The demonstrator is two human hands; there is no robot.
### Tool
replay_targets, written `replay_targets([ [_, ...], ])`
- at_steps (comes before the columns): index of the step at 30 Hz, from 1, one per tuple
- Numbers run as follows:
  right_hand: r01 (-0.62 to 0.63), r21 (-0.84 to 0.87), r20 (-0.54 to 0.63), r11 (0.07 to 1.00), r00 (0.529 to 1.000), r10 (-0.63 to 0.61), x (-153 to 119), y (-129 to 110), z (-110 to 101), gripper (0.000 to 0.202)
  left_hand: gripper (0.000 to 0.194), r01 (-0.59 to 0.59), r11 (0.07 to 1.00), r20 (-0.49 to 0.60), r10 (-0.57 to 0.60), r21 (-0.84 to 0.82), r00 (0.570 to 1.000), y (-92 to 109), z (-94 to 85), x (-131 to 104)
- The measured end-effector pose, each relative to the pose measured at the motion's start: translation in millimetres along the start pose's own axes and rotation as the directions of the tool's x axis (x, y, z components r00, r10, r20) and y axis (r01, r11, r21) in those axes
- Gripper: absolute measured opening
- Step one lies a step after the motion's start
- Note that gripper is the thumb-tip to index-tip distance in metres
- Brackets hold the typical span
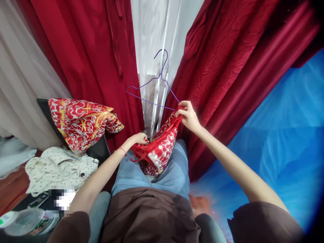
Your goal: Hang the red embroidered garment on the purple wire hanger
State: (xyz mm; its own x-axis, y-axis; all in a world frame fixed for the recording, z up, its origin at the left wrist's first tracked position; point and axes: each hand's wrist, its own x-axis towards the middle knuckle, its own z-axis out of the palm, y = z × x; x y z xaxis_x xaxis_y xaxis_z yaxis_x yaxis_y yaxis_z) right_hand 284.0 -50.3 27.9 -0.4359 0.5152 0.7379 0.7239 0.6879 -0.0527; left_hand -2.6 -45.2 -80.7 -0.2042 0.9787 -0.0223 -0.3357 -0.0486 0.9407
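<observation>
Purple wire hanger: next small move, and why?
Probably slide the hanger's right arm further into the red patterned garment. The right hand pinches fabric and wire at that corner, the left hand holds the cloth lower, and most of the hanger is bare.

Red silver-patterned garment (pixel 158 148) draped from purple wire hanger (pixel 152 91), over lap.

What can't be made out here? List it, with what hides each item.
Head view:
- Purple wire hanger: its right end is hidden behind the right hand and the red patterned garment.
- Left hand: fingertips buried in the garment's folds.
- Item beside the spotted cream garment: pixelated patch covers it.
- Plastic bottle: cut off by the left edge.
</observation>
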Motion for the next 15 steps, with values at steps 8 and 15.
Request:
replay_targets([
  [8,-0.146,-0.158,0.205,0.977,0.963,0.177,-37.3,31.9,-49.2,0.032,0.049,0.003,0.831,-0.061,0.038,0.556,0.997,22.3,-12.1,34.5],
  [15,-0.389,-0.228,0.123,0.893,0.898,0.422,-26.7,2.5,-26.1,0.029,0.056,-0.512,0.558,0.661,-0.088,0.653,0.746,15.1,24.7,3.3],
])
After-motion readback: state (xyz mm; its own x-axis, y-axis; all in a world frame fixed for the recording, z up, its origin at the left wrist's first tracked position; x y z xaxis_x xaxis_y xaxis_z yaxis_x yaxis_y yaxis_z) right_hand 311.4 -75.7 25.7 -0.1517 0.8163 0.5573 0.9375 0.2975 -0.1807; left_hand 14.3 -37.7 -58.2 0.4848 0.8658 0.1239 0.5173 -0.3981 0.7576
